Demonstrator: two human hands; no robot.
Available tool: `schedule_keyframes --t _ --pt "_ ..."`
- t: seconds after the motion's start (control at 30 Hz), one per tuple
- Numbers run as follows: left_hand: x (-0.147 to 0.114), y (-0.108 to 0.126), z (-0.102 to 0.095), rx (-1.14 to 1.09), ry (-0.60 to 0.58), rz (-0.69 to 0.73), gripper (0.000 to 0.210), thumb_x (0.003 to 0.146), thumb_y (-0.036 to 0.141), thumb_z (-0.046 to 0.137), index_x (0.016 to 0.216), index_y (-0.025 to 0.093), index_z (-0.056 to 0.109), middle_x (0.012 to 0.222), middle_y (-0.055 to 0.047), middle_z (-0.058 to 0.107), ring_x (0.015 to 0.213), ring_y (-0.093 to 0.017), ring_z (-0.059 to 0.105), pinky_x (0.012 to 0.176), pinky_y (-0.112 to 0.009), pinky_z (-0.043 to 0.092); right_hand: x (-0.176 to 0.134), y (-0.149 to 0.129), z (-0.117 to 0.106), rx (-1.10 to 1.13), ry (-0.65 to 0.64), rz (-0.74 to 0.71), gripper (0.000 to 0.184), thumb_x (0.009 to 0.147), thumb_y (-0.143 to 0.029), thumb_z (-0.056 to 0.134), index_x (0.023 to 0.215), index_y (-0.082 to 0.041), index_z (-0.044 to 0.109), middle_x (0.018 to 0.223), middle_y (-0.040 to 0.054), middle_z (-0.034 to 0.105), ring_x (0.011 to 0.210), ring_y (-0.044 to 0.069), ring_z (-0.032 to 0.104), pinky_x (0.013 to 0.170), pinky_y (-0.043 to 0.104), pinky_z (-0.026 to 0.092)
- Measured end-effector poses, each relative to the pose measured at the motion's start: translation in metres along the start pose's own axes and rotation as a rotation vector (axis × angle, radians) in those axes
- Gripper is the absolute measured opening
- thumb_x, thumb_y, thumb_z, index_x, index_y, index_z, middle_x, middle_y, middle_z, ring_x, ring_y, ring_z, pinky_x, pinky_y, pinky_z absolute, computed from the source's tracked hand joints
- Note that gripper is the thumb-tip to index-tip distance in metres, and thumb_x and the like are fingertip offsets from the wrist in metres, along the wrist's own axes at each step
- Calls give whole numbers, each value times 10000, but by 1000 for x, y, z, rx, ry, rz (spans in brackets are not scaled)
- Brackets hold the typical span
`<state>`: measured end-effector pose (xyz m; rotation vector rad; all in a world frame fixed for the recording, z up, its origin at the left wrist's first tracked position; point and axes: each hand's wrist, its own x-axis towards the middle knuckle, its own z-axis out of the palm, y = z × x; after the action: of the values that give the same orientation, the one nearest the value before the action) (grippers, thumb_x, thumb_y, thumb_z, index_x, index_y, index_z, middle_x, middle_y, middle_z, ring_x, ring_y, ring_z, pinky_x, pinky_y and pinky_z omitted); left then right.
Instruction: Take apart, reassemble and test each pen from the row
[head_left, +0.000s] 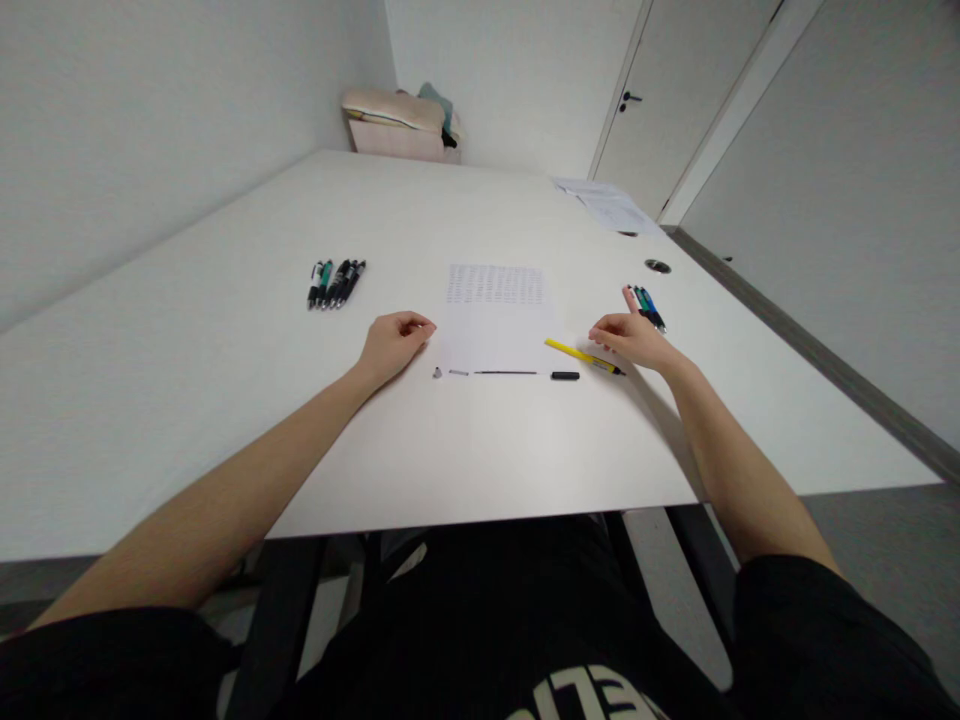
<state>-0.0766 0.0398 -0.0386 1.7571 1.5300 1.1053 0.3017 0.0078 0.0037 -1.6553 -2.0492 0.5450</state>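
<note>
My left hand (394,345) rests beside the left edge of a printed sheet (491,335), fingers curled and pressed together, with nothing visible in them. Over a yellow pen (571,350) with a dark end hovers my right hand (630,338); its fingers are loosely bent and slightly apart, and the pen lies slanted on the table beneath. In a row along the sheet's lower edge lie a small grey pen tip (437,372), a spring (458,373), a thin ink refill (505,373) and a short black tube (565,376).
Several dark, green and white pens (335,284) lie grouped on the left of the white table (480,455). More pens (646,307) lie just beyond my right hand. Farther back are loose papers (609,205) and a round table fitting (658,266).
</note>
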Motion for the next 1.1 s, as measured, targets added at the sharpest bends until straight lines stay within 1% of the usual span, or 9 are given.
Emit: schedule_keyframes --t 0.1,0.17,0.27,0.37,0.43,0.6,0.77,0.9,1.1 --pt "1 -1 0 -5 -2 12 285 685 400 614 792 145 685 577 -11 581 520 -113 493 488 -228 354 5 8 6 221 -26 123 208 773 -341 541 676 -160 575 550 -7 544 507 91 488 614 269 434" --pt "1 -1 1 -12 1 13 279 685 396 615 789 147 685 575 -10 581 516 -111 491 486 -227 353 9 14 10 370 -23 187 197 755 -314 557 627 -166 539 535 -15 509 478 76 446 502 225 380" --pt "0 0 0 -15 -1 9 275 683 394 617 789 149 685 578 -10 584 515 -111 494 486 -226 355 13 23 17 544 67 240 195 727 -274 564 578 -175 487 498 -24 463 432 63 399 411 201 294" --pt "0 0 0 -10 -13 -6 292 681 404 617 802 148 686 578 -9 585 515 -113 498 490 -226 358 14 26 19 641 121 277 111 688 -239 578 630 -177 507 479 -30 456 397 64 384 373 198 252" --pt "1 -1 0 -7 -12 -13 300 677 410 617 804 147 686 575 -9 584 515 -114 498 492 -227 361 14 25 19 666 128 290 68 670 -217 580 685 -173 530 471 -36 456 385 65 382 363 197 242" --pt "1 -4 1 -19 -14 -2 298 682 411 616 804 148 685 574 -10 583 512 -112 498 491 -228 362 13 20 17 687 131 302 92 659 -189 571 744 -168 544 467 -43 451 383 64 386 348 191 229" --pt "1 -3 0 -20 -23 7 300 687 407 615 810 143 685 578 -15 591 522 -119 507 498 -232 365 14 21 18 691 117 294 44 667 -187 563 671 -172 522 472 -36 454 390 59 380 357 190 246" --pt "1 -1 -1 -9 -28 9 294 682 399 616 805 141 686 583 -19 598 534 -125 512 512 -240 369 14 21 18 667 105 296 96 677 -192 552 603 -173 493 472 -30 446 398 56 381 357 189 242" --pt "0 1 -1 -12 -33 1 285 684 397 610 794 144 682 586 -21 601 543 -131 521 532 -250 376 15 23 19 608 98 295 128 689 -211 544 578 -169 494 474 -27 444 401 53 386 350 182 232"
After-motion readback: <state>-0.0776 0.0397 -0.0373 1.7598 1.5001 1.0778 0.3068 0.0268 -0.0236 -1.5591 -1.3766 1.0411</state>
